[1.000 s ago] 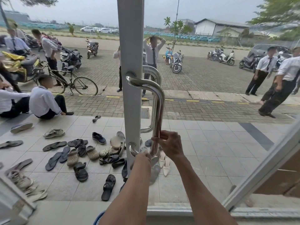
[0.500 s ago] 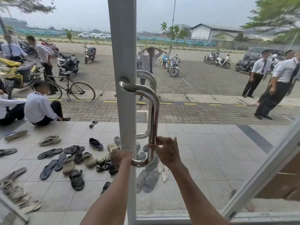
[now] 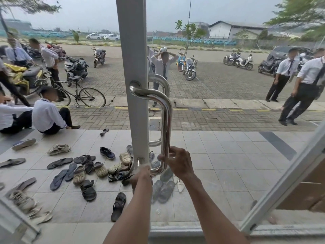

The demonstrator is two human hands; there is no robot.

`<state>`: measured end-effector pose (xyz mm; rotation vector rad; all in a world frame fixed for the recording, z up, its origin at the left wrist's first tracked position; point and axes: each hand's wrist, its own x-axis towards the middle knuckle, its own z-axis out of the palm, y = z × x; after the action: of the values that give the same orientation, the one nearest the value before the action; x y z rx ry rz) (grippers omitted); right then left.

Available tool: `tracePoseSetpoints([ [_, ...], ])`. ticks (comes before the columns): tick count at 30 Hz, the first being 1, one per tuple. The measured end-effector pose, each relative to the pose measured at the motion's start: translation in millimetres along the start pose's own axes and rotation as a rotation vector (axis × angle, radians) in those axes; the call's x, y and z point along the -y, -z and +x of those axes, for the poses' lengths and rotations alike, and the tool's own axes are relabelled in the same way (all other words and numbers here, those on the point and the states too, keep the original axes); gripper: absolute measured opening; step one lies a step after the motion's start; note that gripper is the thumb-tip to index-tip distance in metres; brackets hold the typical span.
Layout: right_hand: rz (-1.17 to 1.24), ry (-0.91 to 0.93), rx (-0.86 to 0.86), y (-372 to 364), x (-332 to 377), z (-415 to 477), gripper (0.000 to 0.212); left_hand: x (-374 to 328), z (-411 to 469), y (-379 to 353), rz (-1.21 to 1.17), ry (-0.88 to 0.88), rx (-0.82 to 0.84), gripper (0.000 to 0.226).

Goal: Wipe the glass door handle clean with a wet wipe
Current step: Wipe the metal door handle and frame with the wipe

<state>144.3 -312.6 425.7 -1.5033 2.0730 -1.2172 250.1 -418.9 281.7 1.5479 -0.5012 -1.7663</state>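
A chrome D-shaped door handle (image 3: 166, 124) is mounted on the grey frame (image 3: 133, 50) of a glass door, with a twin handle behind the glass. My right hand (image 3: 178, 162) grips the low end of the handle's upright bar, thumb and fingers wrapped around it. My left hand (image 3: 142, 176) is closed around the handle's lower horizontal leg, close to the frame. The wet wipe is almost wholly hidden inside that fist.
Through the glass lies a tiled porch with several sandals and shoes (image 3: 84, 171). People in white shirts sit at the left (image 3: 47, 115) and stand at the right (image 3: 306, 80). A bicycle (image 3: 77, 92) and motorbikes are parked beyond. A slanted frame (image 3: 284, 180) crosses the lower right.
My left hand slid left along the handle's lower leg to the door frame, then back right toward the bend. My right hand kept its grip on the upright bar.
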Motion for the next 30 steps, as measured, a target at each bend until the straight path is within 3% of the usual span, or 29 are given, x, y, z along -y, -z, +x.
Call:
tracePoseSetpoints([
  [1,0.001,-0.016,0.011,-4,-3,-5,0.059,-6,-52,-2,-0.040,0.022,0.087,0.005],
  [3,0.009,-0.055,0.023,-12,-11,-16,0.066,-18,-99,-8,-0.085,0.113,0.148,0.024],
  [7,0.119,-0.181,-0.148,-20,-22,-40,0.023,-24,-101,-12,-0.184,0.319,0.273,0.034],
  [10,0.070,-0.181,-0.211,-25,-31,-47,0.007,-25,-114,-11,-0.287,0.286,0.316,0.034],
  [18,-0.005,-0.260,-0.224,-50,-23,-50,0.030,-29,-131,-7,-0.114,0.324,0.241,0.055],
  [20,-0.001,-0.299,-0.243,-56,-21,-49,0.031,-30,-128,-6,0.034,0.334,0.216,0.058],
  [23,0.037,-0.355,-0.295,-62,-19,-46,0.028,-32,-127,-7,0.053,0.351,0.195,0.069],
  [26,0.082,-0.410,-0.298,-70,-21,-44,0.022,-34,-134,-5,0.008,0.333,0.215,0.055],
  [30,0.138,-0.473,-0.286,-78,-22,-43,0.029,-37,-131,0,-0.045,0.232,0.259,0.033],
])
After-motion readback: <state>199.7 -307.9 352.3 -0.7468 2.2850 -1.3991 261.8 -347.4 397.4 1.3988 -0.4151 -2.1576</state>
